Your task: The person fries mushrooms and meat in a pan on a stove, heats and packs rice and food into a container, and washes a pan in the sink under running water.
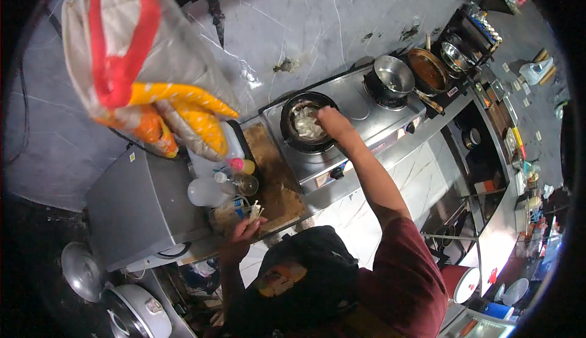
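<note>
My right hand (pixel 332 122) is closed, its fingertips at a crumpled whitish material (pixel 307 123) inside a round black pan or burner bowl (pixel 292 135) on the stove's left side. What the fingers grip there cannot be made out. Lower left, my left hand (pixel 245 230) is closed around a small bundle of thin pale sticks (pixel 256 212) near the wooden board (pixel 285 204). Close to that hand stand a cloudy plastic bottle (pixel 206 192) and a clear jar (pixel 246 185).
A steel pot (pixel 394 77) sits on the stove's (pixel 360 111) right burner, beside a brown-stained pan (pixel 429 69). A large insulated bag (pixel 177 51) hangs at upper left, above a grey cabinet (pixel 131 197). A rice cooker (pixel 143 313) stands lower left. My cap (pixel 305 271) blocks the bottom middle.
</note>
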A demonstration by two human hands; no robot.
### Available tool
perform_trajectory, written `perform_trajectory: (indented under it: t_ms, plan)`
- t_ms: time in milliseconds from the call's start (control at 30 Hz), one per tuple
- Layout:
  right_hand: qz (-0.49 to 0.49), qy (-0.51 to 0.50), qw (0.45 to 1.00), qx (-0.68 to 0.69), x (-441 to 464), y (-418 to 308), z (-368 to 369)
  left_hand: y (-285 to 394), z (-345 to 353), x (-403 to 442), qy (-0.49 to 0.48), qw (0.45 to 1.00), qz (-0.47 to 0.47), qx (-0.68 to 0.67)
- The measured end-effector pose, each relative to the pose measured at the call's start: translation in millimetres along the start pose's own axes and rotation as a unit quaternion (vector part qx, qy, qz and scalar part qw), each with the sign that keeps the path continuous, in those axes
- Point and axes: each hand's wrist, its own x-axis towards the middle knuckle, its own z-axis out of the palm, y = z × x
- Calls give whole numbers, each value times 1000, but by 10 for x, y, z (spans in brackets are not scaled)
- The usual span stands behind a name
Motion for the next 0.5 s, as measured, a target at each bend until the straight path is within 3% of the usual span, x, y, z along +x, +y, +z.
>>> perform_trajectory:
  t_ms: [167,267,333,367,467,500]
  plan:
    - [-8,114,990,83,127,198,-113,171,315,315,-16,999,47,-14]
    - [-53,152,983,83,176,371,316,110,432,509,-35,995,69,-57]
    - [-59,191,980,-1,229,438,491,370,485,531,11,997,77,-9]
    - [-21,200,976,84,148,259,210,450,510,536,36,995,87,30]
    - [13,204,973,109,95,63,-22,536,515,506,45,994,88,49]
    - [49,103,993,5,175,220,216,557,492,452,31,997,66,9]
